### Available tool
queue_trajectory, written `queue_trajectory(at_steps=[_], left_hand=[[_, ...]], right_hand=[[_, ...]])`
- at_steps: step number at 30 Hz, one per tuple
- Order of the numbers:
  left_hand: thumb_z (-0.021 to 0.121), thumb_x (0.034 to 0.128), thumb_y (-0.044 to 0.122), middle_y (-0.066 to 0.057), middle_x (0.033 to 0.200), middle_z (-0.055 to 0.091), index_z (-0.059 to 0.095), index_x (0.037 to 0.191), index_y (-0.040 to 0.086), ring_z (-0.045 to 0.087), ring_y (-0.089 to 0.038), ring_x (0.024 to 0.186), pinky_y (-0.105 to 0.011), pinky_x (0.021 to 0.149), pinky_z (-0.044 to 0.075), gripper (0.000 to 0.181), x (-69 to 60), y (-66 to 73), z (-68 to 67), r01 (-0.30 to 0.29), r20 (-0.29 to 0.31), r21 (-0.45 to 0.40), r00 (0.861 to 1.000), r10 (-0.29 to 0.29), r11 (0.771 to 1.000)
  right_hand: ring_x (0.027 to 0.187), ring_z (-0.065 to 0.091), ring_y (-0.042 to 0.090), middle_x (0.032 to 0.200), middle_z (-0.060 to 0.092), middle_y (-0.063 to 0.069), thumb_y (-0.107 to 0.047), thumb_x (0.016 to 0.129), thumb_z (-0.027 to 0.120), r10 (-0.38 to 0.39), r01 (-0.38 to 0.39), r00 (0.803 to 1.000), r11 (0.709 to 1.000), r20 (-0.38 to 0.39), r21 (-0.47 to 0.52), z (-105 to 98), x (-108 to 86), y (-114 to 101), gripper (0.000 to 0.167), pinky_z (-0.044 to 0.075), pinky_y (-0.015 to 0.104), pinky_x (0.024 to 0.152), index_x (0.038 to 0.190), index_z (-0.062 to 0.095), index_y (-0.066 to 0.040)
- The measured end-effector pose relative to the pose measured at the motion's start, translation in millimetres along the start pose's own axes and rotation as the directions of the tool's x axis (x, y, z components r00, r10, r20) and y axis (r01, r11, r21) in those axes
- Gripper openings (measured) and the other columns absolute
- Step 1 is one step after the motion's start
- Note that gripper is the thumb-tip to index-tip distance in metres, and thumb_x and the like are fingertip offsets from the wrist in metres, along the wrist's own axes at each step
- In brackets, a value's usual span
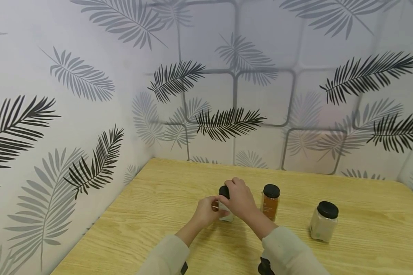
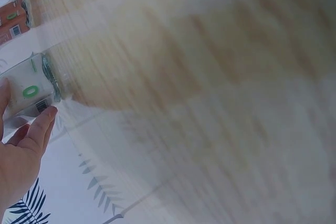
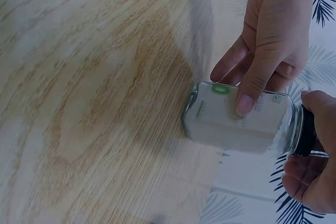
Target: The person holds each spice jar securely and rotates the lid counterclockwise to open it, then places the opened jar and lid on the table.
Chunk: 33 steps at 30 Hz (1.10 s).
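The left hand (image 1: 204, 212) holds the clear, white-filled glass jar (image 3: 226, 127), the right hand (image 1: 240, 198) grips its round black lid (image 3: 304, 135), still on, so the work seems unfinished.

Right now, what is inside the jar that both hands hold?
White contents show inside the jar. The left hand hides part of its side; the lid, gripped by the right hand, hides its mouth.

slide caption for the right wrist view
Left hand holds a glass jar; right hand grips its black lid.
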<state>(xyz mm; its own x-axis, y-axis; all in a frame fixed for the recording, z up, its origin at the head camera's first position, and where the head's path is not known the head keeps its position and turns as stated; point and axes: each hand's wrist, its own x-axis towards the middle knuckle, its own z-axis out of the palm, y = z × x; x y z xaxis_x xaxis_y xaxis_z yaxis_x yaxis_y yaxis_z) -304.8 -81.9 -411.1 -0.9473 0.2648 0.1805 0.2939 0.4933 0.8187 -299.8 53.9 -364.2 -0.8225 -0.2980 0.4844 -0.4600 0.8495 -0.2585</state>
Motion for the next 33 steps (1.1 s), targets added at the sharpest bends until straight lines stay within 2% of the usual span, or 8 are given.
queue_trajectory(at_steps=[9,12,19,27,33], left_hand=[[0.071,0.0819,0.013,-0.026,0.113,0.060,0.056,0.119,-0.007,0.063,-0.036,0.097,-0.039,0.078,0.055,0.045,-0.2,-0.1,-0.3,-0.004,0.005,-0.009,1.000,0.004,1.000],[0.071,0.0821,0.014,-0.026,0.113,0.060,0.056,0.120,-0.008,0.063,-0.035,0.097,-0.039,0.078,0.055,0.046,0.0,-0.9,-0.3,-0.005,0.005,-0.003,1.000,0.005,1.000],[0.070,0.0829,0.013,-0.026,0.114,0.060,0.051,0.123,-0.011,0.063,-0.036,0.099,-0.038,0.079,0.055,0.051,-0.1,-1.4,-0.7,-0.004,0.018,-0.007,1.000,0.004,1.000],[0.070,0.0825,0.014,-0.025,0.112,0.060,0.053,0.121,-0.010,0.063,-0.036,0.098,-0.038,0.079,0.055,0.049,0.1,-1.6,-0.9,-0.006,0.017,0.003,1.000,0.006,1.000],[0.071,0.0822,0.014,-0.023,0.110,0.061,0.057,0.116,-0.007,0.063,-0.034,0.096,-0.037,0.077,0.055,0.042,0.4,-1.3,-0.9,-0.013,0.019,0.001,1.000,0.012,1.000]], right_hand=[[0.089,0.054,0.030,0.099,0.057,0.016,-0.021,0.082,0.071,-0.029,0.027,0.999,0.998,0.033,0.062,-4.1,1.2,0.1,0.039,0.051,0.041,0.070,0.110,0.061,0.004],[0.091,0.054,0.031,0.101,0.057,0.018,-0.017,0.082,0.071,-0.055,0.050,0.997,0.994,0.049,0.093,-6.7,1.8,0.4,0.037,0.051,0.043,0.072,0.110,0.061,0.005],[0.098,0.054,0.035,0.106,0.057,0.018,-0.011,0.083,0.069,-0.066,0.049,0.991,0.989,0.117,0.139,-11.7,3.8,1.0,0.035,0.050,0.046,0.079,0.114,0.060,0.003],[0.099,0.053,0.035,0.107,0.056,0.019,-0.009,0.083,0.068,-0.120,0.095,0.978,0.984,0.169,0.148,-17.1,5.4,2.4,0.034,0.049,0.047,0.081,0.114,0.059,0.003],[0.103,0.052,0.036,0.110,0.055,0.020,-0.006,0.085,0.065,-0.129,0.095,0.964,0.983,0.233,0.155,-20.1,8.2,3.0,0.035,0.048,0.047,0.085,0.117,0.057,0.004]])
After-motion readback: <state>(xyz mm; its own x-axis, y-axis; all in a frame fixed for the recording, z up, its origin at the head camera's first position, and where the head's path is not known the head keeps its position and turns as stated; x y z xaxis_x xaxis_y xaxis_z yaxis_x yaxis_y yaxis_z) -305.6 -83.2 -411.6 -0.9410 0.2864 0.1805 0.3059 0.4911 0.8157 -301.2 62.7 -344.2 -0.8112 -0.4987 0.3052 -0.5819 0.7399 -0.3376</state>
